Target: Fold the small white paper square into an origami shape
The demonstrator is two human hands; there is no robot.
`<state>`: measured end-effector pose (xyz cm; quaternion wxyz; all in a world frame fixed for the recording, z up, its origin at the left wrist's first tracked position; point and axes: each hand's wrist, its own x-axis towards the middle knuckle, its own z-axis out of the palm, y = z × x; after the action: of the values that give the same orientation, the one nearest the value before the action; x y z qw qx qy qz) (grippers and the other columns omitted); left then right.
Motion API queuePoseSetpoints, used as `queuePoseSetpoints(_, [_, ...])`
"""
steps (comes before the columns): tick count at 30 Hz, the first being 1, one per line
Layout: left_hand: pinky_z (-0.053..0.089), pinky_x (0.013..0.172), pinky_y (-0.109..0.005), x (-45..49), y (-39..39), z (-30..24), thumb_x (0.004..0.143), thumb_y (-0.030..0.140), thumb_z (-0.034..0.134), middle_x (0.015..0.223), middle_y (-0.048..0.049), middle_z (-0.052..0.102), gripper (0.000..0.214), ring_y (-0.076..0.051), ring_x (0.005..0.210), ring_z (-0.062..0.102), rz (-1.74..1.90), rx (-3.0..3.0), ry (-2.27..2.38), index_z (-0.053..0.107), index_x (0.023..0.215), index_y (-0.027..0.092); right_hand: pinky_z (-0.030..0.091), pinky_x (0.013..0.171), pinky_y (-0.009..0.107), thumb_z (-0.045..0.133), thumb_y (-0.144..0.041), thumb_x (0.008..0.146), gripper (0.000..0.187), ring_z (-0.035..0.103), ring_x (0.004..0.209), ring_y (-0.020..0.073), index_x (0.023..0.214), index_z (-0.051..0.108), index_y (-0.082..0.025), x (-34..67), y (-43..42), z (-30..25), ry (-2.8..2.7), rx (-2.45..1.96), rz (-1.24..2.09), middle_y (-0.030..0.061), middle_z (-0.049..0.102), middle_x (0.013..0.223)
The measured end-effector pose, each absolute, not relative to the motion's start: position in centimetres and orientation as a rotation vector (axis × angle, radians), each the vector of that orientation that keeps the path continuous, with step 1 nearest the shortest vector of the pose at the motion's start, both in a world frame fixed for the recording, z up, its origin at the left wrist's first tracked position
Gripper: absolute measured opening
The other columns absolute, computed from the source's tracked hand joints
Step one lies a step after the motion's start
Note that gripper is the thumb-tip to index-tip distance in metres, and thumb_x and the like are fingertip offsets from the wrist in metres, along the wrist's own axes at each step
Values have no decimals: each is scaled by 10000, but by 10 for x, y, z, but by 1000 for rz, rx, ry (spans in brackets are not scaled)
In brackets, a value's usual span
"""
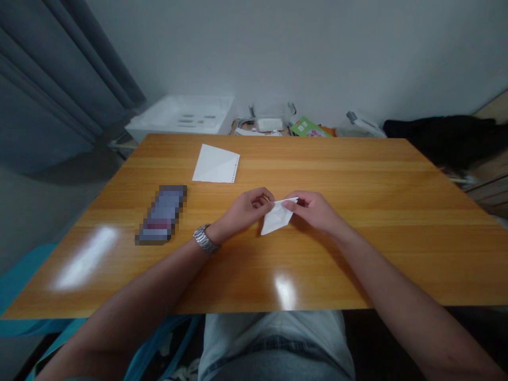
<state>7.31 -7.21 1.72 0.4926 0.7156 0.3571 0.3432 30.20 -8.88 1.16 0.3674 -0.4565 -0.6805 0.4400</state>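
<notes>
Both hands meet over the middle of the table, and each is closed to a narrow pinch. My left hand (pixel 248 209) has its fingers curled in, thumb and fingertips nipping the left upper edge of the folded paper (pixel 277 218). My right hand (pixel 313 210) grips the top right corner of the same piece between thumb and forefinger. The folded paper is small and white, with creases across it. It hangs between the two hands, its lower point down toward seven o'clock, at or just above the wood; I cannot tell whether it touches.

On my left wrist sits a metal wristwatch (pixel 205 239); its face is turned away from view. Nearest me, below the table edge, my lap in pale jeans (pixel 273 344) shows at six o'clock.

At nine o'clock from my hands lies a dark oblong thing (pixel 162 214), blurred out, so nothing on it can be read. At eleven o'clock, farther off, a flat white sheet (pixel 216 164) lies with a perforated right edge and a diagonal crease.

The table (pixel 377 248) is glossy orange-brown wood with bright glare patches.

Beyond its far edge, a white tray (pixel 182 114) stands at eleven o'clock and a green booklet (pixel 307 127) at one o'clock, its print too small to read. Dark cloth (pixel 444 135) is heaped at two o'clock. A grey curtain (pixel 51 79) hangs at ten o'clock against a plain pale wall (pixel 317 47).
</notes>
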Motion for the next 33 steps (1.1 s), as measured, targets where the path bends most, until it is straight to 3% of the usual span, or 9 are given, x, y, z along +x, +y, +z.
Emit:
queuePoseSetpoints(19, [484, 683, -227, 72, -73, 21, 909, 387, 658, 848, -41, 717, 260, -129, 763, 630, 778, 1788, 895, 703, 898, 131, 530, 721, 307, 654, -542, 911, 383, 663, 756, 186, 836, 778, -187, 303, -98, 16, -1663, -1160, 1301, 51, 755, 848])
queuePoseSetpoints(33, [474, 666, -217, 72, -78, 16, 920, 376, 654, 843, -28, 690, 226, -122, 763, 616, 750, 1802, 875, 683, 927, 152, 519, 789, 325, 665, -495, 913, 318, 709, 850, 214, 939, 790, -204, 302, -98, 13, -1806, -1166, 1117, 62, 791, 932])
